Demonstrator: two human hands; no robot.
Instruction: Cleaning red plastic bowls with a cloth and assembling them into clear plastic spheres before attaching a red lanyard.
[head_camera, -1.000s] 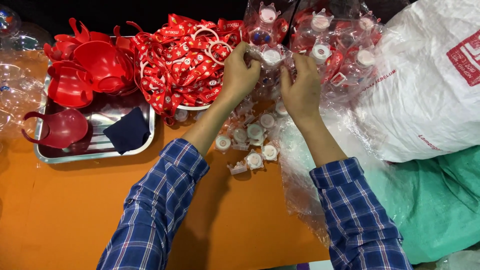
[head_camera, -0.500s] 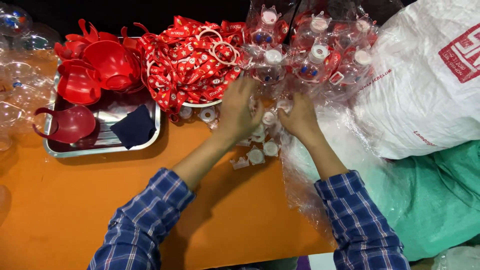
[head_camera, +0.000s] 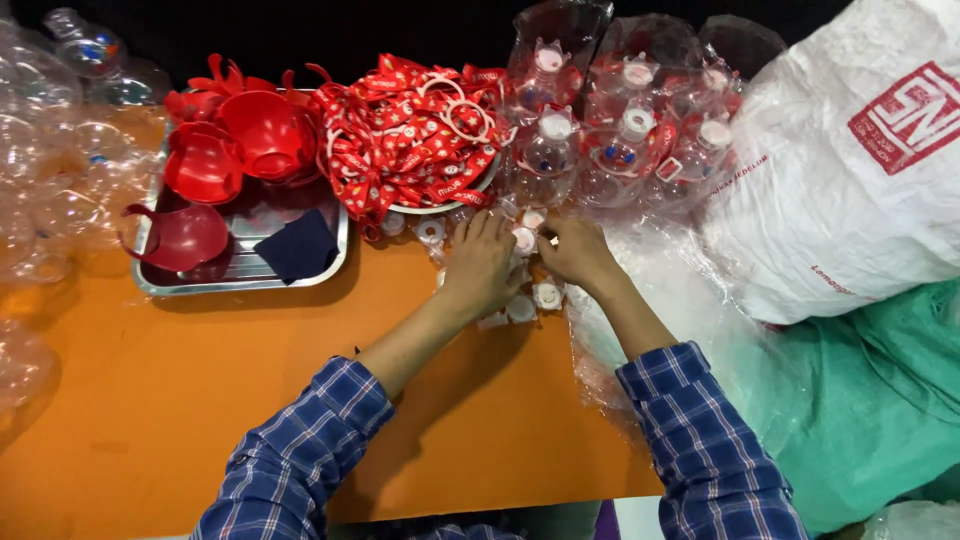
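My left hand (head_camera: 482, 264) and my right hand (head_camera: 573, 250) are both down on the orange table (head_camera: 200, 400), fingers meeting over a cluster of small white caps (head_camera: 540, 295). The fingertips of both pinch one white cap (head_camera: 524, 238) between them. More caps lie under and around the left palm. Just beyond the hands lies a pile of red printed ribbons with white rings (head_camera: 415, 135) on a plate. To the right of that stand clear plastic bottle-shaped pieces with white tops (head_camera: 620, 120).
A steel tray (head_camera: 240, 275) at the left holds red plastic cups (head_camera: 245, 140) and a dark blue cloth (head_camera: 298, 245). Clear plastic shells (head_camera: 45, 180) crowd the far left. A big white plastic bag (head_camera: 860, 170) and a green bag (head_camera: 880, 400) fill the right side.
Both hands came down from the ribbons and clear bottles toward me and now rest on the white caps on the table. The view shifted slightly.
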